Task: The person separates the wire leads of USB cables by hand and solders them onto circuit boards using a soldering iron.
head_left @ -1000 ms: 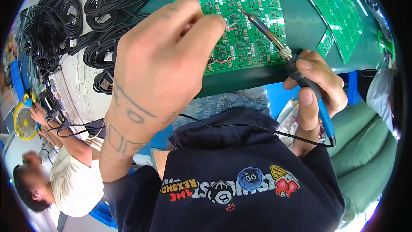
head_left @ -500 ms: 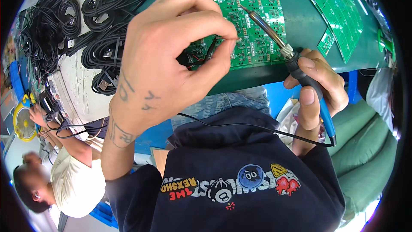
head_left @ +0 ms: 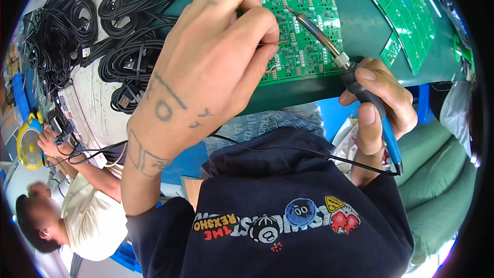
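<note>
My left hand (head_left: 206, 67) is closed above a green circuit board panel (head_left: 319, 20), thumb and forefinger pinched together. A thin red wire end (head_left: 281, 42) sticks out from that pinch; the cable behind it is hidden by the hand. More thin wires (head_left: 270, 70) show on the panel's near edge, just below the fingertips. On the right, my right hand (head_left: 388, 95) grips a blue-handled soldering iron (head_left: 320, 36) like a pen. Its tip points up and left over the panel's pads; whether it touches them I cannot tell.
Bundled black cables (head_left: 128, 56) crowd the left of the green table (head_left: 360, 20). Further green boards (head_left: 399, 15) lie at the far right. The iron's black cord (head_left: 288, 150) crosses my lap. At the left sits another person (head_left: 95, 211) near a yellow fan (head_left: 29, 144).
My left hand has turned and shifted slightly, and the red wire end now shows beyond its fingertips. The dark cable seen under it is now covered. The soldering iron has barely moved.
</note>
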A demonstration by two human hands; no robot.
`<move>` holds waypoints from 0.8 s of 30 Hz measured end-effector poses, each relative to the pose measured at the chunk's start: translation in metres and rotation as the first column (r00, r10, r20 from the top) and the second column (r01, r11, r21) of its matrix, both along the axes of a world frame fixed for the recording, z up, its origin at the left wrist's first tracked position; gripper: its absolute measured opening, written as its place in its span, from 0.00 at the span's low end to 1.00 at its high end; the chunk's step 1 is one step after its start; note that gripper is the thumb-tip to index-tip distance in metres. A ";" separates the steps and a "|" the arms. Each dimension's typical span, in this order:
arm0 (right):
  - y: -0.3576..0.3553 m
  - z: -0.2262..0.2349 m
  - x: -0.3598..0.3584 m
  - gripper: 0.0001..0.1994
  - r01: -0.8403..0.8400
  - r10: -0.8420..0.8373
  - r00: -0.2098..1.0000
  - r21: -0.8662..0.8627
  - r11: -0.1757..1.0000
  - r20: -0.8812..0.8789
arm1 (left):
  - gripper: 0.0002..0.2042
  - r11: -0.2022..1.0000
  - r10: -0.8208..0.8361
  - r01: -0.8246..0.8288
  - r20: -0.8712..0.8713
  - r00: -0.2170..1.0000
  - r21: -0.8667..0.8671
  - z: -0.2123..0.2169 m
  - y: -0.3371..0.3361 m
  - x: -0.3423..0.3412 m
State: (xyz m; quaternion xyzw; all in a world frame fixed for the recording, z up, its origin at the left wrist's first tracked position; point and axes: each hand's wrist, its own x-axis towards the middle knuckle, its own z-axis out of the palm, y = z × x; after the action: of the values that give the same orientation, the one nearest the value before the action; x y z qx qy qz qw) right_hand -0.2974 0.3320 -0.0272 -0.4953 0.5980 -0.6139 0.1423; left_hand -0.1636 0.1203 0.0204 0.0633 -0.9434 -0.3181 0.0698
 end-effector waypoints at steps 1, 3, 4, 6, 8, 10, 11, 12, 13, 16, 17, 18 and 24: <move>-0.002 -0.002 -0.001 0.16 -0.006 0.006 1.000 -0.038 0.999 0.005 | 0.07 1.000 0.004 -0.005 -0.026 1.000 -0.019 -0.001 0.002 0.000; -0.003 -0.003 -0.002 0.15 -0.021 0.023 0.999 -0.087 0.996 0.026 | 0.07 0.999 0.007 -0.010 -0.066 0.998 -0.046 -0.003 0.004 0.000; -0.002 -0.003 -0.002 0.15 -0.013 0.014 1.000 -0.110 0.994 0.012 | 0.07 0.998 0.007 -0.011 -0.079 0.997 -0.054 -0.003 0.004 0.000; 0.001 -0.001 -0.001 0.16 -0.001 0.001 1.000 -0.039 0.999 -0.001 | 0.07 0.998 0.032 -0.034 -0.039 0.999 -0.055 -0.002 0.003 0.000; 0.004 0.000 -0.001 0.17 -0.003 0.003 1.000 0.027 1.000 0.011 | 0.07 0.997 0.051 -0.052 -0.009 0.999 -0.055 -0.001 0.001 0.001; 0.005 0.000 0.000 0.18 0.009 -0.008 1.000 0.033 0.999 -0.010 | 0.07 0.997 0.055 -0.055 0.001 0.998 -0.049 -0.001 0.001 0.001; 0.005 0.000 0.000 0.18 0.006 -0.006 1.000 0.031 0.999 -0.007 | 0.06 0.998 0.053 -0.052 0.000 0.999 -0.043 -0.001 0.000 0.001; 0.006 0.000 -0.001 0.18 0.004 -0.004 1.000 0.030 1.000 -0.004 | 0.06 0.998 0.050 -0.050 -0.001 0.999 -0.037 -0.001 0.000 0.001; 0.005 0.000 -0.001 0.18 -0.010 0.009 1.000 0.033 0.999 0.018 | 0.06 0.998 0.048 -0.048 -0.002 0.999 -0.034 -0.001 0.000 0.000; 0.005 0.000 -0.001 0.18 0.004 -0.003 1.000 0.029 1.000 -0.007 | 0.06 0.999 0.031 -0.032 -0.022 0.999 -0.042 -0.002 -0.001 -0.001; 0.005 0.000 -0.001 0.18 0.004 -0.003 1.000 0.028 1.000 -0.009 | 0.07 0.998 0.024 -0.026 -0.032 0.999 -0.049 -0.003 -0.001 -0.001; 0.005 0.000 -0.001 0.18 -0.010 0.010 1.000 0.036 0.999 0.013 | 0.07 0.998 0.021 -0.023 -0.036 0.999 -0.052 -0.002 -0.001 -0.001; 0.005 0.000 -0.001 0.18 0.015 -0.014 1.000 0.034 0.999 -0.004 | 0.07 0.995 0.082 -0.082 0.003 0.997 0.051 0.002 0.000 -0.002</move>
State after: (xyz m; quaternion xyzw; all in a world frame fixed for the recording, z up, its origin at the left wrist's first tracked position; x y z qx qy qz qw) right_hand -0.2982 0.3374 -0.0268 -0.4895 0.6121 -0.6038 0.1453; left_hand -0.1655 0.1205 0.0224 0.1038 -0.9316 -0.3388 0.0806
